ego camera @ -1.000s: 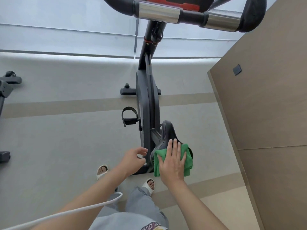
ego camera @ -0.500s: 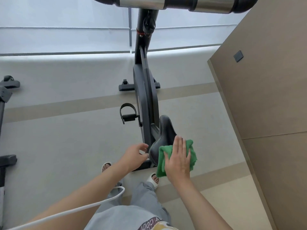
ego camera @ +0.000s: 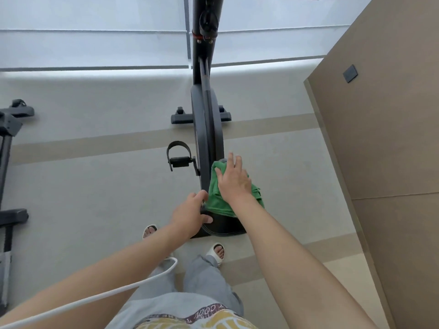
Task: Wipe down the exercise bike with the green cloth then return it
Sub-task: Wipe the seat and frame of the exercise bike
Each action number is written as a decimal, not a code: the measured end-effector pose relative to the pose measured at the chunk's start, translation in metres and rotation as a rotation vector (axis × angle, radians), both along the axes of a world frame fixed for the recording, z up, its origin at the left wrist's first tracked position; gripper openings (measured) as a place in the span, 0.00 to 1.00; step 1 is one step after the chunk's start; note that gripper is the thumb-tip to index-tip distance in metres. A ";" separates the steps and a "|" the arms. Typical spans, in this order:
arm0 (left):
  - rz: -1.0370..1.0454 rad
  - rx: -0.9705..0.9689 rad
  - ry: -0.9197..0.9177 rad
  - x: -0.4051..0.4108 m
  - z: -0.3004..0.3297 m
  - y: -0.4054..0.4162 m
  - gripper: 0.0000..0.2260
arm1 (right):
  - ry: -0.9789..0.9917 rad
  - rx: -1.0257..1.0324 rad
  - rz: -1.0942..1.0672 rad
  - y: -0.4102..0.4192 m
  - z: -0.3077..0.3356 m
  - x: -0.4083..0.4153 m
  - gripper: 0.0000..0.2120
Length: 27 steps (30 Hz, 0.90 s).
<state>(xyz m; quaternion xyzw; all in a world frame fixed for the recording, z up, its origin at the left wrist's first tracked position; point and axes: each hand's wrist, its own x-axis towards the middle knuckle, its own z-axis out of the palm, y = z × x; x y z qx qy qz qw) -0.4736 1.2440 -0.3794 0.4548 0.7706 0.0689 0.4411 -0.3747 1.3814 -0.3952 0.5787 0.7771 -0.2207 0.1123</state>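
The black exercise bike [ego camera: 206, 129] stands straight ahead of me, seen from above. Its black saddle [ego camera: 223, 224] is nearest to me. A green cloth [ego camera: 218, 198] lies over the front part of the saddle. My right hand [ego camera: 234, 179] presses flat on the cloth with fingers spread, reaching toward the saddle's nose. My left hand [ego camera: 192, 214] holds the saddle's left side, thumb on top and fingers curled round the edge.
A brown panel wall [ego camera: 380, 138] rises close on the right. Another black machine [ego camera: 9, 129] stands at the far left. The left pedal [ego camera: 178, 157] sticks out from the bike. A white cable [ego camera: 114, 293] crosses my left arm. My sandalled feet [ego camera: 216, 252] are behind the saddle.
My right hand has slid the green cloth forward along the saddle, from its rear to its nose. My left hand has moved onto the saddle's left edge. The view tilted down.
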 end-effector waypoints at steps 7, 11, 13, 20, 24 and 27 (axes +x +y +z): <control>0.097 0.029 0.104 0.017 -0.002 -0.015 0.19 | -0.083 -0.178 0.031 0.067 0.003 -0.064 0.16; 0.133 0.046 0.147 0.022 -0.003 -0.015 0.18 | -0.042 -0.141 0.074 0.068 0.001 -0.061 0.13; 0.162 0.047 0.149 0.023 -0.004 -0.018 0.17 | 0.025 -0.117 0.089 0.062 0.001 -0.053 0.12; 0.318 0.015 0.010 0.011 0.001 -0.026 0.25 | 0.173 0.025 0.040 0.001 -0.002 -0.002 0.24; 0.252 0.094 -0.159 -0.019 0.016 -0.029 0.21 | -0.014 0.083 0.094 -0.031 0.004 0.011 0.30; 0.184 0.164 -0.242 -0.057 0.044 -0.029 0.15 | -0.069 0.103 0.059 -0.043 0.035 0.001 0.22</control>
